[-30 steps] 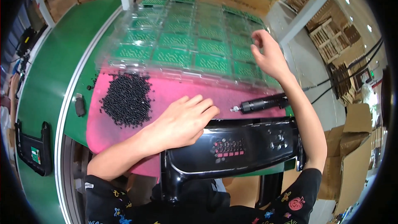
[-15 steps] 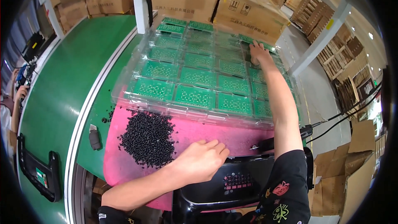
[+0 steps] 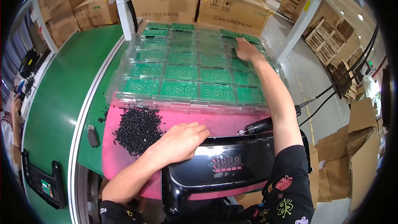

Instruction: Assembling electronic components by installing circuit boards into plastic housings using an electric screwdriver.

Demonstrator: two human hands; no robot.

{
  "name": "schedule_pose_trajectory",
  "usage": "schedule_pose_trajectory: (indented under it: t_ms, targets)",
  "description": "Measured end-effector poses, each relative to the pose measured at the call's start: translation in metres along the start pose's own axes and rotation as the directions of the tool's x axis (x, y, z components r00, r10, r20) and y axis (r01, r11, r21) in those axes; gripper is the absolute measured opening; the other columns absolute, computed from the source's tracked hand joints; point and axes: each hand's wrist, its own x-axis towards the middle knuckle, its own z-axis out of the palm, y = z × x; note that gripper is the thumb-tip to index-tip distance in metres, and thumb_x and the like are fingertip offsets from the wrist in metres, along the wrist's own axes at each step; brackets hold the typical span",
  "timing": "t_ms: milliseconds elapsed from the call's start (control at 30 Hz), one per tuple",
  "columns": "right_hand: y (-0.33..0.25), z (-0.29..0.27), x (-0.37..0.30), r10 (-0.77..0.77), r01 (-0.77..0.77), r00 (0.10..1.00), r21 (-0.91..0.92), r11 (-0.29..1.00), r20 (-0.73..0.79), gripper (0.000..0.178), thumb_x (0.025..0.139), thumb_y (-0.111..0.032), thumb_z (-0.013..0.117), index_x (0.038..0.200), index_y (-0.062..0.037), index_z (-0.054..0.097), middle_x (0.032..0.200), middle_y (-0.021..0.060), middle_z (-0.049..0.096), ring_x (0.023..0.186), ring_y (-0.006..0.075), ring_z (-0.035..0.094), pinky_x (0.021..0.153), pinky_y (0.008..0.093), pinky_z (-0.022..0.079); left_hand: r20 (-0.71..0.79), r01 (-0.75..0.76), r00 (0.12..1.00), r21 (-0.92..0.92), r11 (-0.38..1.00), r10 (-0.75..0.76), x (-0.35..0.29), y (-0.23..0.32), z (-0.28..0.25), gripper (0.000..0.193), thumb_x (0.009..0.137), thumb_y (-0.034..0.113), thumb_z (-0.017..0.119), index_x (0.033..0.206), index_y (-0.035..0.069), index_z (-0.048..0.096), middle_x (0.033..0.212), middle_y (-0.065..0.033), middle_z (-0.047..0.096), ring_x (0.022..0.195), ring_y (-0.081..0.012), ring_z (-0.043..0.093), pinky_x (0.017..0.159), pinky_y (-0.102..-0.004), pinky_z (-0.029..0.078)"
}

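Reaching across the clear tray (image 3: pixel 124 95) of green boards (image 3: pixel 180 90) toward its far right corner.

Right hand (image 3: pixel 245 49) lies on a far board, fingers hidden, so its grip can't be told; left hand (image 3: pixel 182 141) rests flat and empty on the black panel (image 3: pixel 232 170), beside the screws (image 3: pixel 139 128) on the pink mat (image 3: pixel 232 122). Nearly every pocket looks filled; no board is lifted yet. A driver (image 3: pixel 259 126) lies partly hidden by the arm.

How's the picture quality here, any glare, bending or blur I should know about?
Head view: fisheye bending curves the green conveyor edge and leaves black corners; overhead light throws pale glare on the clear plastic tray and the glossy black panel; the right hand, far out on the tray, looks slightly soft, while the left hand and the black pellets are sharp.
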Motion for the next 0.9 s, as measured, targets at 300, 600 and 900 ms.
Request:
schedule_pose_trajectory:
  t_ms: [300,600,900]
  targets:
    - [-0.033,-0.008,0.005,0.106,-0.114,0.992,-0.125,0.986,-0.075,0.044,0.094,-0.025,0.047,0.136,-0.0140,0.046,0.142,0.0135,0.044,0.126,0.0281,0.049,0.104,0.0467,0.035,0.005,-0.006,1.000,-0.023,1.000,0.006,-0.004,-0.004,0.006,0.017,0.084,0.011,0.062,0.098,0.002,0.060,0.087,-0.0122,0.057,0.087,-0.0306,0.060,0.074,-0.0405,0.050]
    - [-0.031,0.009,0.030,0.054,-0.063,0.998,-0.286,0.956,-0.039,0.059,0.089,-0.008,0.051,0.145,-0.0067,0.033,0.154,0.0018,0.028,0.142,0.0221,0.025,0.112,0.0464,0.025,0.044,-0.018,0.999,-0.043,0.999,0.020,0.002,-0.008,0.005,0.020,0.083,0.012,0.061,0.101,0.003,0.060,0.091,-0.0100,0.057,0.089,-0.0281,0.059,0.076,-0.0392,0.050]
    - [-0.035,-0.035,-0.029,-0.398,0.301,0.794,-0.271,0.914,-0.459,0.061,0.074,0.000,0.063,0.133,-0.0031,0.046,0.138,0.0094,0.047,0.133,0.0245,0.039,0.108,0.0444,0.030,0.043,-0.012,0.999,-0.017,1.000,0.012,0.000,0.000,0.005,0.021,0.085,0.017,0.062,0.101,0.003,0.061,0.092,-0.0085,0.057,0.091,-0.0266,0.057,0.076,-0.0386,0.049]
